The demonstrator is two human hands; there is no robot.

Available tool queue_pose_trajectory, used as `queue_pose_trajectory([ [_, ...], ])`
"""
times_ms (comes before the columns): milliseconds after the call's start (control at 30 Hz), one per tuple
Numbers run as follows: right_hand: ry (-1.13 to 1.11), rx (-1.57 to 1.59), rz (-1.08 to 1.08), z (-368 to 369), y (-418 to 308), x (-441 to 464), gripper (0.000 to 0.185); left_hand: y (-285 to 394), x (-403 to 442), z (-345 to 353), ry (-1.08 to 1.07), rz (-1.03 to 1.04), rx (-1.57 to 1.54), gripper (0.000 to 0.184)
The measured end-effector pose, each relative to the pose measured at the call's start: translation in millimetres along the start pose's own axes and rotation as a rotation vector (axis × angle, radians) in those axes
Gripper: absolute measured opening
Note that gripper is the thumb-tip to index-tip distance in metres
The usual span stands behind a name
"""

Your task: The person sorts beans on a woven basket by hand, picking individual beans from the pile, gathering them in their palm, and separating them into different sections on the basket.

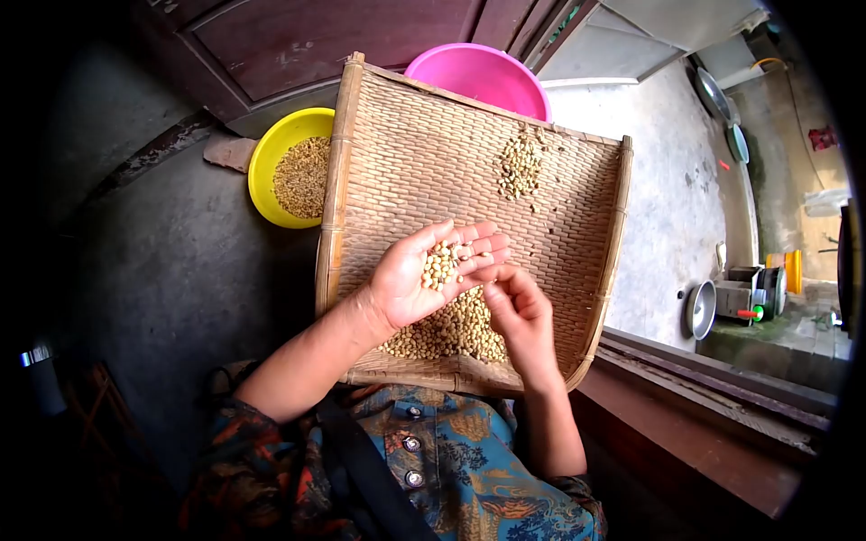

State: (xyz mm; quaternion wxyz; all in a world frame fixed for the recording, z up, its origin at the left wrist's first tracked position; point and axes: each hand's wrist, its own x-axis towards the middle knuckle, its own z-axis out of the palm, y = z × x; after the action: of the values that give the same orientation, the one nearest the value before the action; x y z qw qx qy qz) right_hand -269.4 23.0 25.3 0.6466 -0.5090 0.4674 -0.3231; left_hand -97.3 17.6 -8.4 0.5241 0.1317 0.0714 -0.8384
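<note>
A woven bamboo tray [406, 162] lies in front of me, its near end at my lap. My left hand [410, 278] is palm up over it, fingers stretched out, with pale beans [439, 267] resting in the palm. Beside its fingertips my right hand [519, 302] has its fingers bent together; whatever is between them is too small to make out. Below both hands a large pile of beans [451, 332] covers the tray's near end. Near the far right part of the tray sits a smaller heap of darker beans [520, 169].
A yellow basin [262, 176] holding small beans or grain stands left of the tray, by a brick [229, 151]. Behind the tray is a pink basin [478, 72]. A door sill [704, 388] runs along the right, with a metal bowl [701, 309] beyond it.
</note>
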Motion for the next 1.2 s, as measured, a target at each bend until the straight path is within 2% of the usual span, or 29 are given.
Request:
queue_pose_trajectory([
  [33,0.015,-0.219,-0.135,4,4,-1,0.016,0,0,-1,-0.015,0.005,0.026,0.055],
  [133,0.068,-0.536,-0.375,16,14,3,0.021,-2,0,-1,-0.035,0.027,0.095,0.054],
  [233,0.043,-0.517,-0.280,16,9,2,0.020,-3,0,-1,-0.039,0.029,0.126,0.055],
  [367,0.061,-0.636,-0.447,15,13,4,0.023,-3,-1,6,-0.001,0.027,0.143,0.055],
  [667,-0.043,-0.826,-0.346,24,-4,10,0.029,-5,-2,5,0.004,0.071,0.199,0.055],
  [767,-0.063,-0.869,-0.376,24,-7,14,0.031,-4,-1,1,-0.019,0.099,0.233,0.055],
  [1200,0.017,-0.962,-0.422,34,-3,23,0.029,-6,-2,-1,-0.052,0.186,0.270,0.053],
])
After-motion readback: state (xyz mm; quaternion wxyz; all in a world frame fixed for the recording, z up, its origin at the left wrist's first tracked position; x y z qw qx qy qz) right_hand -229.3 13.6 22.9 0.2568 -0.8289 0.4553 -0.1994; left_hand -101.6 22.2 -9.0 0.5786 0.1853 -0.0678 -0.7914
